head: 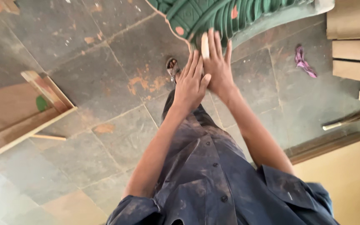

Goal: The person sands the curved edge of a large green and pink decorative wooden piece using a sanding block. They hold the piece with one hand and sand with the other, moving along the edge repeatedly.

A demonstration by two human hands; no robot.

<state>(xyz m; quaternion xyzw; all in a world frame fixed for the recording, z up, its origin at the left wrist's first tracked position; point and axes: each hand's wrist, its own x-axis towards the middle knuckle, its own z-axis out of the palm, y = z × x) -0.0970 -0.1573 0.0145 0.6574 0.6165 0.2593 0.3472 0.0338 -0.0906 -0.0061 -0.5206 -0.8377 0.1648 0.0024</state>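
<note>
Both hands, left [191, 81] and right [216, 62], seemingly flat and empty, touch green ribbed thing [213, 14] ahead.

Hands [205, 71] side by side — chair [213, 16] just ahead

The green ribbed thing [213, 14] at 12 o'clock is cut off by the top edge. A small white thing [205, 45] sits by the right hand [217, 66], too blurry to tell. The foot [172, 66] hides behind the left hand [190, 83]. Wooden boards [353, 41] at 2 o'clock run off the edge.
</note>
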